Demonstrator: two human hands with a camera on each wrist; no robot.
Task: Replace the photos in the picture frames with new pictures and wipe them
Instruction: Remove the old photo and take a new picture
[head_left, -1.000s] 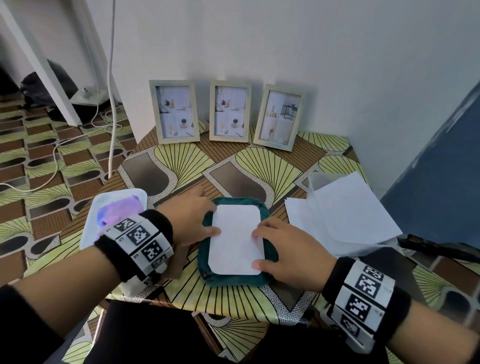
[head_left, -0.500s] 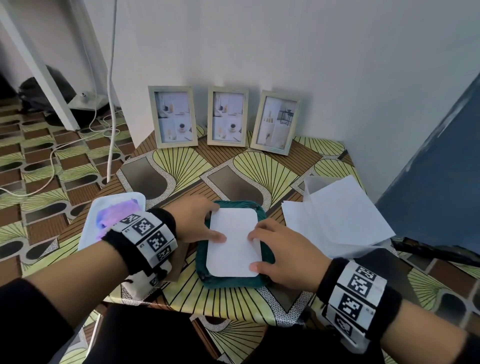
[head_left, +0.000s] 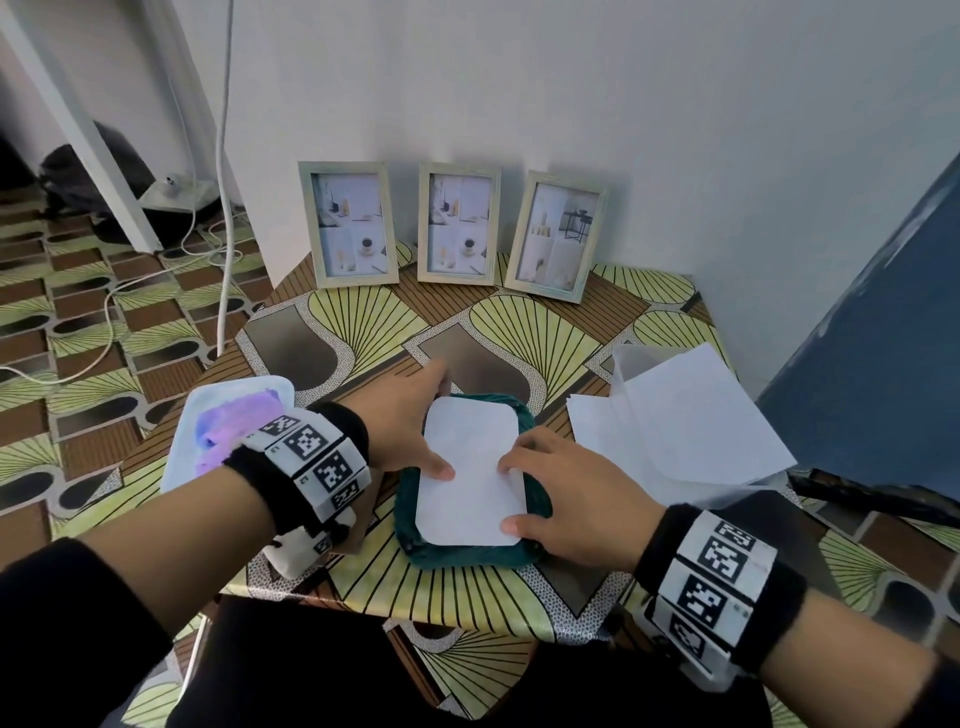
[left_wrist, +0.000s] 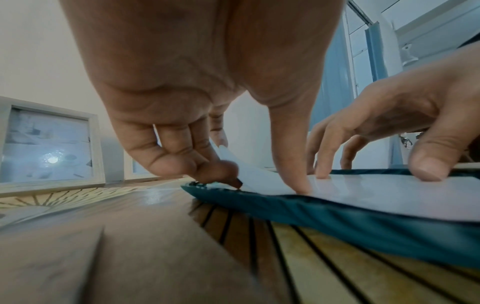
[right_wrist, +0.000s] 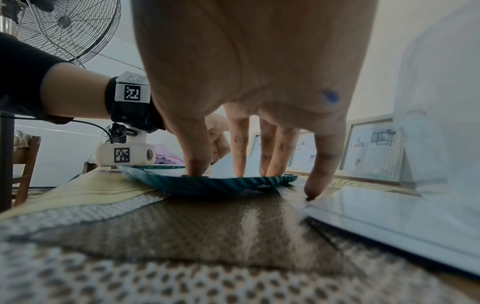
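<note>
A white round-cornered picture card (head_left: 470, 473) lies blank side up on a folded teal cloth (head_left: 467, 556) at the table's near middle. My left hand (head_left: 405, 421) is at the card's left edge. Its thumb presses on top, and its curled fingers (left_wrist: 182, 162) lift the far left corner of the card (left_wrist: 259, 174). My right hand (head_left: 566, 499) holds the right edge down with straight fingers (right_wrist: 239, 148); its little finger touches the table. Three pale picture frames (head_left: 349, 223) (head_left: 458, 223) (head_left: 555, 236) lean on the back wall, each with a photo in it.
Loose white sheets (head_left: 675, 431) are stacked right of the cloth, close to my right hand. A white pack with a purple patch (head_left: 228, 421) sits at the table's left edge. A dark blue panel (head_left: 883, 338) bounds the right side. Cables (head_left: 104, 332) trail over the floor at left.
My left fingers have shifted right onto the card's far left corner and curled there. The right hand stays pressed on the right edge. The cloth and the frames have not moved.
</note>
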